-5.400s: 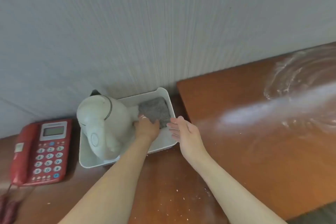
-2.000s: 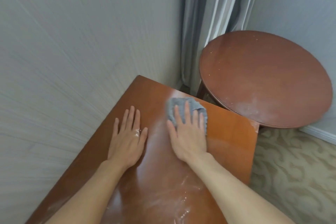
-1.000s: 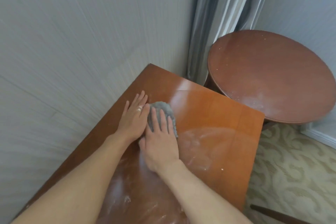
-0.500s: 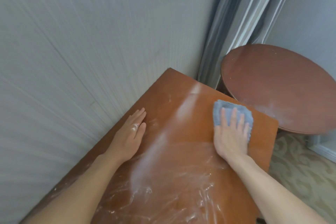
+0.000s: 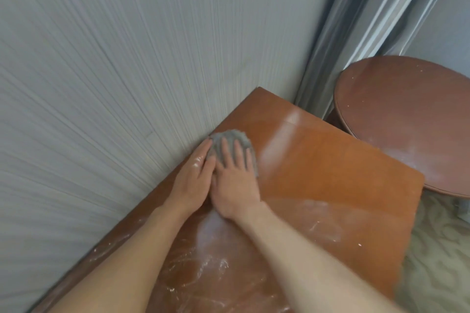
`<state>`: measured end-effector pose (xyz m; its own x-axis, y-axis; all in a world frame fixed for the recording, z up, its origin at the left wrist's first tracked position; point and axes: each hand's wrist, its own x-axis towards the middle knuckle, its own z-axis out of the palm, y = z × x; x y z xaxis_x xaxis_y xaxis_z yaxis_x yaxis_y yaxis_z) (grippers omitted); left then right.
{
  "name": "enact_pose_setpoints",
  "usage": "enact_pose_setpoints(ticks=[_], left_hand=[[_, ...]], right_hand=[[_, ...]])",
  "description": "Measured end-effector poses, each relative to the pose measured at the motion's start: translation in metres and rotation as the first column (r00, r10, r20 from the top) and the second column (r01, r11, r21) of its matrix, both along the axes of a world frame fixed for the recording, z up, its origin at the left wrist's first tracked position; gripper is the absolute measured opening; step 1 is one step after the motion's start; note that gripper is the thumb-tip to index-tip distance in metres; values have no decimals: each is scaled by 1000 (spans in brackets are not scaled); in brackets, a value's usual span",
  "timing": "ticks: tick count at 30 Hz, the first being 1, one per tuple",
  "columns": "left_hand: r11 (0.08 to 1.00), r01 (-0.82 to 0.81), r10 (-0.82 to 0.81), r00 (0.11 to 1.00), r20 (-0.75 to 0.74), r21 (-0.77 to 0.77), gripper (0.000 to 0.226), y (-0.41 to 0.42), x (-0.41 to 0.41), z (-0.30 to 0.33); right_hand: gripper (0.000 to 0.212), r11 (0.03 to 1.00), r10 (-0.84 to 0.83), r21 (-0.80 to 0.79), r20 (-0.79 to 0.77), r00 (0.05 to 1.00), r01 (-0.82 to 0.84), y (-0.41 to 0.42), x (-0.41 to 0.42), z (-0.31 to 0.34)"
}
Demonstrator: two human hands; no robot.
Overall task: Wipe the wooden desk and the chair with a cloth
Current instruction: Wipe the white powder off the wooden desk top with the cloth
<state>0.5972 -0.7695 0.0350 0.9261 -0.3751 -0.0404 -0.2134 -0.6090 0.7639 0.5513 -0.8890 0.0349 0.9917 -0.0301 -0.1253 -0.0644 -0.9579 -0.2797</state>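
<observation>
Only the head view here, so: the gray cloth point(image 5: 232, 146) is bunched up on the wooden tabletop point(image 5: 330, 173) right at the wall point(image 5: 127, 71) edge, near the far corner. The right hand point(image 5: 235, 180) lies flat on top of it, fingers spread, pressing down rather than gripping, so most of the cloth is under the palm and only the far part pokes out past the fingertips. The left hand point(image 5: 192, 180) is flat and open too, resting on the tabletop touching the right one, with its fingertips at the cloth's wall-side edge. The cloth looks soft, light and floppy, so I'd guess a flat palm moves it better than a pinch. White dusty smears cover the near part of the tabletop, and the round wooden side table point(image 5: 407, 122) past the end looks dusty too.
</observation>
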Motion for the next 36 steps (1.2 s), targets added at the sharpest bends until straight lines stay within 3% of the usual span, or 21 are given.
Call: enact_pose_setpoints(ticks=[3,7,10,13,17,21,23,26,29,36], left_hand=[[996,-61,56,995,-83,-65,47,8,-3,9],[997,30,-30,1000,-2,66,53,48,-24,9],[978,119,-132,989,64,174,56,73,-33,3],[977,104,-123,988,97,184,53,73,-37,-2],[985,79,-94,990,100,151,50,75,-37,-1],[982,-168,165,986,-41,-91,49,58,-34,14],[969,-211,194,971,-137,-128,49,56,-36,21],[999,-39,41,988,-146,19,59,78,-51,24],[974,37,-43,999,21,224,62,102,-63,18],[831,132,-230,966,118,540,68,106,-105,10]], right_hand=[[68,988,154,32,-7,988,-153,33,-40,4],[68,950,311,11,-11,950,-311,18,-75,5],[71,982,187,-20,13,982,-187,-22,-58,4],[73,997,-31,-74,17,999,33,-76,-14,0],[65,975,-223,5,-53,973,224,-89,36,-1],[70,999,45,2,5,999,-45,16,-12,-2],[74,981,193,26,19,981,-193,73,-65,2],[72,941,338,33,-30,941,-337,111,-112,6],[69,930,367,2,-20,930,-367,94,-111,5],[67,994,76,-81,-11,997,-77,-20,-82,0]])
